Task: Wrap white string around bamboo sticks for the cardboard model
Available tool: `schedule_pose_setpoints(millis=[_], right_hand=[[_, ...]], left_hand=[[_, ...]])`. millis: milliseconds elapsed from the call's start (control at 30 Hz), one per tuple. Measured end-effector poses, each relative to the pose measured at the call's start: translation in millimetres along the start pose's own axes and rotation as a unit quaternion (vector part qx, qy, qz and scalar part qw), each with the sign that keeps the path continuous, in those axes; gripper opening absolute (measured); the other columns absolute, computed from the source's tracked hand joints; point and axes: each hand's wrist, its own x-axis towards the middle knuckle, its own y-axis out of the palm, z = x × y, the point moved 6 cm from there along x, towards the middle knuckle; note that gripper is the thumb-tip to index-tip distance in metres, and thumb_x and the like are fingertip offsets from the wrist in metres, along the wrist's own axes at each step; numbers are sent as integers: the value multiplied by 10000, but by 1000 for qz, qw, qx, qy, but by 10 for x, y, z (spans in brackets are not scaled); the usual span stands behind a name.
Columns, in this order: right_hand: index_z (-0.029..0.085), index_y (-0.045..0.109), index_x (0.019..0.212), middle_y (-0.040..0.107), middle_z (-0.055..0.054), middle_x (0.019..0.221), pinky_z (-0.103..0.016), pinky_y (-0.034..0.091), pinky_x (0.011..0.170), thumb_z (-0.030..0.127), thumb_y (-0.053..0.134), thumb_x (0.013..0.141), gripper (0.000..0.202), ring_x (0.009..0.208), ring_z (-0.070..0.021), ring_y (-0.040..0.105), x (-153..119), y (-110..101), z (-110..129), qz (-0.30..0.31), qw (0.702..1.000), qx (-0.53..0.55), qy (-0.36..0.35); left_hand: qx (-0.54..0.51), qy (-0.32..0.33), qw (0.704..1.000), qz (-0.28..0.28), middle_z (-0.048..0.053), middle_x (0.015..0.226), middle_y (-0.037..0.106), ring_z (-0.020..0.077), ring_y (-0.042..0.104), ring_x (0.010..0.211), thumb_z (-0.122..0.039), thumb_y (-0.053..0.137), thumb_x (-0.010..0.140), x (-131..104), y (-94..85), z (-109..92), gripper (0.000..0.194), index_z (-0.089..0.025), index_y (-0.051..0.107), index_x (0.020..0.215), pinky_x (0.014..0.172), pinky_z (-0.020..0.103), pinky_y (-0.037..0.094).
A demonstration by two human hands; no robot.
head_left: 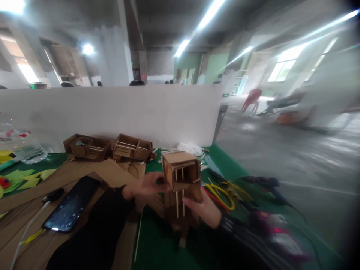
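A brown cardboard box model (181, 161) stands upright at the middle of the green table. It has an open compartment in its upper part, and thin wooden sticks (177, 204) run down its front. My right hand (204, 208) grips the box from the right, with the thumb across the front near the sticks. On the left side, my left hand (146, 184) reaches toward the box with its fingers apart, close to or touching the wall. Its fingertips are partly blurred. The lower part of the box is dark and hard to make out.
Two more cardboard box models (88, 147) lie behind, against the white partition (112, 108). Flat cardboard (109, 170) and a black phone (72, 204) are at left, beside plastic bottles (28, 148). Yellow-handled pliers (225, 195) and a glue gun (260, 182) with a cable lie at right.
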Motion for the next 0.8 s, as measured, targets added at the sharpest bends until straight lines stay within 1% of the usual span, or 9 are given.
schedule_pose_setpoints(millis=[67,133,200,267,300,367,500,600,800], right_hand=[[205,581,1048,681,-79,1093,-422,513,902,398,723,724,404,1026,-274,636,27,-44,-6,-28,1000,7,2],[200,570,1067,681,-89,1091,-417,516,894,413,719,726,428,1020,-276,636,46,-94,-16,-59,998,1,3],[201,550,1116,682,-88,1083,-412,514,893,414,707,742,458,1014,-270,637,59,-131,-25,-79,997,-6,2],[206,529,1151,680,-81,1088,-402,508,900,405,696,756,473,1015,-258,636,68,-148,-26,-86,996,-10,-3],[210,522,1161,677,-77,1097,-395,504,908,400,692,760,475,1020,-252,634,72,-151,-22,-88,996,-11,-8],[216,514,1174,673,-70,1108,-386,495,922,393,689,761,482,1030,-244,631,76,-151,-9,-92,996,-13,-15],[216,510,1177,673,-67,1104,-398,493,928,375,691,750,490,1038,-252,628,73,-140,19,-98,995,-24,-18],[229,509,1172,676,-63,1104,-405,500,922,352,690,748,477,1038,-264,630,65,-134,30,-96,995,-12,-14],[247,547,1088,696,-37,1063,-365,520,889,332,659,772,346,1010,-261,645,60,-163,32,-99,995,0,-16]], left_hand=[[47,-64,995,-60,31,956,724,199,661,829,-474,599,790,-76,-372,201,336,-213,684,983,716,271,511],[107,-149,967,-177,75,1018,701,247,640,935,-485,484,853,-235,-818,461,375,-189,666,995,805,326,482],[167,-240,905,-308,160,1124,637,329,575,1070,-485,377,889,-481,-1216,719,452,-139,608,1063,893,431,426],[206,-303,845,-390,208,1214,561,371,500,1166,-479,382,878,-704,-1450,936,483,-116,533,1159,938,485,380],[217,-326,823,-411,211,1218,552,376,498,1165,-484,418,858,-779,-1509,1034,495,-117,517,1175,933,485,382],[228,-358,801,-422,200,1185,568,375,545,1093,-509,487,813,-842,-1552,1202,512,-132,529,1156,878,467,419],[258,-368,789,-418,168,1098,612,357,592,986,-474,515,806,-745,-1576,1351,402,-161,601,1041,794,428,443],[284,-345,784,-431,141,1061,633,327,590,985,-390,488,843,-641,-1647,1311,286,-175,634,962,798,393,432],[308,-284,780,-464,97,1142,627,288,555,1052,-349,454,878,-487,-1811,1116,280,-221,630,1053,834,356,407]])
